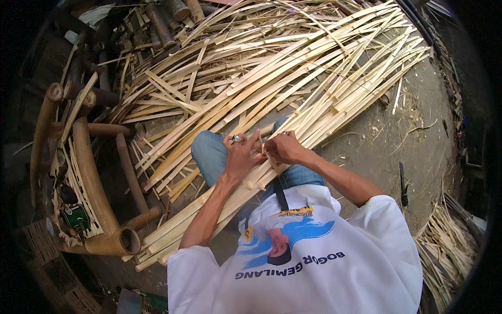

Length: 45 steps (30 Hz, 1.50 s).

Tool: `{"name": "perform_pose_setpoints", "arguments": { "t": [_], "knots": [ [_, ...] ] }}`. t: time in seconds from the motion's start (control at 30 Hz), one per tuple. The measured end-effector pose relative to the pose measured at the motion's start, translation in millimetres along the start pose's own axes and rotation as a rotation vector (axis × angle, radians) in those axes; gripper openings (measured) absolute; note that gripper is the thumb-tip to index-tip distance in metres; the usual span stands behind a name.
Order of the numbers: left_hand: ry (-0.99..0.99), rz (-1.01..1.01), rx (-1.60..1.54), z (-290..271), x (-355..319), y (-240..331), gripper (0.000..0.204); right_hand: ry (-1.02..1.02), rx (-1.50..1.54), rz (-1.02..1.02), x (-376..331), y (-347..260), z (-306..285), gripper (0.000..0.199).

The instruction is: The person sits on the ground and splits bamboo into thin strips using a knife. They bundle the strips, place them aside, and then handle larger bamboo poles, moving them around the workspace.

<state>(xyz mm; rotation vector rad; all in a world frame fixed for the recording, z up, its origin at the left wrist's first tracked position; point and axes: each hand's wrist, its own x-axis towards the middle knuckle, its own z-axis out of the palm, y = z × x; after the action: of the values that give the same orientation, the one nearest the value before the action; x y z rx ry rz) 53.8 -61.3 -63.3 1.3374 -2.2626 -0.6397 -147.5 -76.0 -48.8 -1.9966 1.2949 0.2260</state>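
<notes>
A long bundle of split bamboo strips (334, 102) lies slantwise across my lap, over the knees of my blue jeans (210, 157). Both hands meet above it. Around the bundle passes a thin brown bamboo strip (273, 163), seen just below my right hand. My right hand (285, 148) is closed, fingers bent in a pinch on this thin strip. My left hand (242, 155), with a ring on it, is closed at the fingertips on the strip's end between the hands. The exact grip is partly hidden by the fingers.
Loose bamboo strips (219, 78) lie piled beyond my knees. A bamboo frame (94, 178) stands at the left, with a green can (76, 217) in it. At the right, a dark knife-like tool (403, 184) lies on the concrete floor (418, 136), near more thin strips (444, 256).
</notes>
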Motion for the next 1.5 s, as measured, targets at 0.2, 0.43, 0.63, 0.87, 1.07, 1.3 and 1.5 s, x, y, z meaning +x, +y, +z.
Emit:
{"name": "perform_pose_setpoints", "arguments": {
  "t": [0.2, 0.43, 0.63, 0.87, 1.07, 1.3, 1.5],
  "knots": [
    [-0.043, 0.070, 0.056, -10, 1, 12, 0.047, -0.105, 0.035, 0.064, 7, 2, -3, 0.022],
    [0.014, 0.064, 0.117, -10, -6, 13, 0.033, -0.022, 0.276, 0.159, 15, 7, 11, 0.018],
    [-0.076, 0.009, 0.045, -7, -10, 3, 0.038, -0.022, 0.252, 0.182, 10, -1, 2, 0.016],
    [-0.225, 0.032, -0.112, -14, -14, -19, 0.035, 0.038, 0.462, 0.285, 7, -7, -5, 0.021],
    [-0.239, -0.654, -0.488, -15, 7, 7, 0.041, 0.124, 0.569, 0.240, 0, -8, 3, 0.020],
    [0.114, -0.665, -0.634, 26, -5, 9, 0.040, 0.205, 0.575, 0.189, -1, -8, 16, 0.024],
    [0.023, -0.651, -0.484, 19, -2, 9, 0.040, 0.317, 0.641, 0.140, -8, -14, 26, 0.029]
  ]
}}
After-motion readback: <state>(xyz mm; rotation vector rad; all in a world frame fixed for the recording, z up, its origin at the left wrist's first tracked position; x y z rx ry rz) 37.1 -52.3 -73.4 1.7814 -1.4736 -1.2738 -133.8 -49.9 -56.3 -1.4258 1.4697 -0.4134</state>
